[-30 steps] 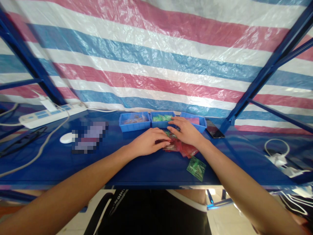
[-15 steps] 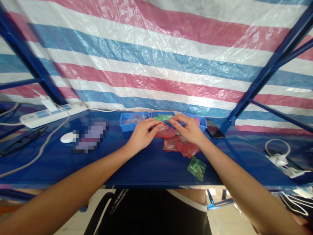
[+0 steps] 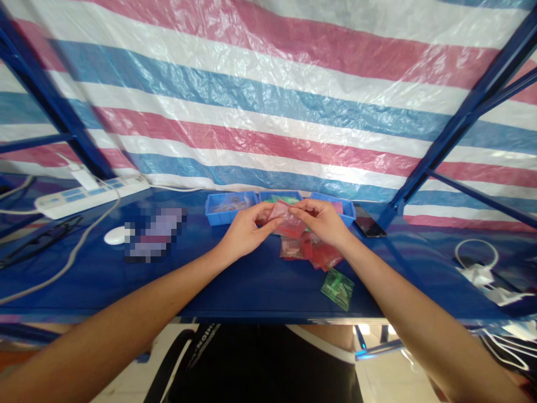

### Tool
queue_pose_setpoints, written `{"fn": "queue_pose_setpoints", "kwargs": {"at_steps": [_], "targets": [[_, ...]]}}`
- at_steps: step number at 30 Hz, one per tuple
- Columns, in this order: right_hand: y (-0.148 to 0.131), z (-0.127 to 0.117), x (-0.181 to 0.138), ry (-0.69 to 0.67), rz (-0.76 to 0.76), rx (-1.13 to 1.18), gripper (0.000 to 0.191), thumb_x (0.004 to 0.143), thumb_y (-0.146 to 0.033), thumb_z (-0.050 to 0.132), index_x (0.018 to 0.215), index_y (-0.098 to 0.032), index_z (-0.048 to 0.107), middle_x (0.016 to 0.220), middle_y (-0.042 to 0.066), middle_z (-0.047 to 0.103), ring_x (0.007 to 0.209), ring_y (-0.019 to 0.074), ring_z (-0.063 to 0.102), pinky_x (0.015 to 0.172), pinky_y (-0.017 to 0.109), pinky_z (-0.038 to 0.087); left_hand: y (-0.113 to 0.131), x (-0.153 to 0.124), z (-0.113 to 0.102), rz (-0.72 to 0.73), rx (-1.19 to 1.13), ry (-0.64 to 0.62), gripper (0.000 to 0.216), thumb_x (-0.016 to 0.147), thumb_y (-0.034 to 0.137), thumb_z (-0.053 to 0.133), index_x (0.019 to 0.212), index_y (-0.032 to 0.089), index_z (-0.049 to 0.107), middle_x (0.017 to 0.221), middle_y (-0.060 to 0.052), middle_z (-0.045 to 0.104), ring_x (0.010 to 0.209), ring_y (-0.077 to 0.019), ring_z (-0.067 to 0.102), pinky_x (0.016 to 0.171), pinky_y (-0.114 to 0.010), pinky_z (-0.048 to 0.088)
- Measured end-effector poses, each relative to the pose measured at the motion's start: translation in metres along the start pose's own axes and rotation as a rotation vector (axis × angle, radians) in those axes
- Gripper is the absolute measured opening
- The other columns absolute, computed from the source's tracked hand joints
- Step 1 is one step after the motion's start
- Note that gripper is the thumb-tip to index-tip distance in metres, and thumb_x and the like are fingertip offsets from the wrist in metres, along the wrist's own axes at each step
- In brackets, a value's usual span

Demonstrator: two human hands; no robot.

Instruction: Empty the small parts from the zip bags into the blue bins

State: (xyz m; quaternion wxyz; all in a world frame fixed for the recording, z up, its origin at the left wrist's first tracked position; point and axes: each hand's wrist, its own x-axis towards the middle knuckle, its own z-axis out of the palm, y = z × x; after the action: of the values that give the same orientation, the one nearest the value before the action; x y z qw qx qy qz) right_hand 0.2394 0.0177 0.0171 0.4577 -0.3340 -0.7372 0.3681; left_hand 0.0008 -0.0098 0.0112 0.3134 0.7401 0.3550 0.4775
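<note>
My left hand (image 3: 244, 230) and my right hand (image 3: 322, 222) both pinch a small red plastic bag (image 3: 286, 220), held just above the blue table (image 3: 235, 280) in front of the trays. Under it lies a pile of red bags (image 3: 312, 252). A green bag (image 3: 337, 288) lies alone near the table's front edge. Three blue trays stand in a row behind my hands: the left tray (image 3: 229, 206) with brownish items, the middle tray (image 3: 280, 197) with green bags, the right tray (image 3: 342, 207) partly hidden by my right hand.
A white power strip (image 3: 84, 196) and cables lie at the far left, with a white round object (image 3: 115, 235) and a blurred patch beside them. A dark phone (image 3: 368, 224) lies right of the trays. White cables (image 3: 478, 268) sit at the right. Blue frame posts (image 3: 461, 117) flank the striped tarp.
Both hands rose from pressing on the pile and lifted one red bag between them, up toward the trays. The green bag has stayed put.
</note>
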Motion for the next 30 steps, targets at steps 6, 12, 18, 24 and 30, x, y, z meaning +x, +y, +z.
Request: {"fn": "queue_pose_setpoints", "kwargs": {"at_steps": [6,12,18,24,30], "targets": [[-0.004,-0.001,-0.002,-0.068,0.15,0.139,0.039,0.084,-0.057,0.085,0.099,-0.023,0.074,0.084,0.0,0.075,0.068,0.0189,0.069,0.056,0.029,0.054,-0.005,0.003,0.002,-0.013,-0.137,0.062,0.047,0.094,0.047,0.08,0.13,0.02,0.068,0.123,-0.01,0.08,0.109,-0.0279,0.078,0.098,-0.04,0.061],[-0.005,0.002,0.0,0.073,0.054,0.125,0.04,0.08,-0.051,0.09,0.103,-0.023,0.074,0.089,0.001,0.077,0.075,0.0183,0.071,0.068,0.03,0.058,-0.009,0.005,-0.001,-0.028,-0.082,0.058,0.057,0.092,0.046,0.081,0.139,0.021,0.062,0.116,-0.01,0.079,0.106,-0.0276,0.077,0.09,-0.038,0.061],[-0.004,0.002,0.0,0.139,0.036,0.165,0.061,0.074,-0.051,0.094,0.125,-0.026,0.07,0.099,0.002,0.08,0.082,0.022,0.075,0.076,0.035,0.063,-0.005,0.002,0.002,-0.006,-0.056,0.008,0.057,0.09,0.045,0.083,0.138,0.02,0.064,0.114,-0.009,0.079,0.101,-0.0242,0.077,0.092,-0.036,0.059],[-0.005,0.004,-0.002,0.078,0.082,0.184,0.068,0.075,-0.049,0.095,0.133,-0.028,0.068,0.087,0.0,0.08,0.073,0.0213,0.074,0.066,0.033,0.061,0.002,-0.001,0.0,0.043,0.138,-0.031,0.032,0.099,0.05,0.071,0.105,0.02,0.08,0.102,-0.005,0.081,0.089,-0.0216,0.074,0.082,-0.032,0.057],[-0.002,0.002,0.003,0.057,0.076,0.241,0.046,0.073,-0.046,0.097,0.106,-0.024,0.074,0.092,0.001,0.08,0.078,0.019,0.073,0.073,0.032,0.06,-0.002,0.003,-0.004,0.003,0.059,0.075,0.035,0.098,0.052,0.072,0.109,0.02,0.079,0.1,-0.005,0.082,0.089,-0.0224,0.076,0.083,-0.033,0.06]]}}
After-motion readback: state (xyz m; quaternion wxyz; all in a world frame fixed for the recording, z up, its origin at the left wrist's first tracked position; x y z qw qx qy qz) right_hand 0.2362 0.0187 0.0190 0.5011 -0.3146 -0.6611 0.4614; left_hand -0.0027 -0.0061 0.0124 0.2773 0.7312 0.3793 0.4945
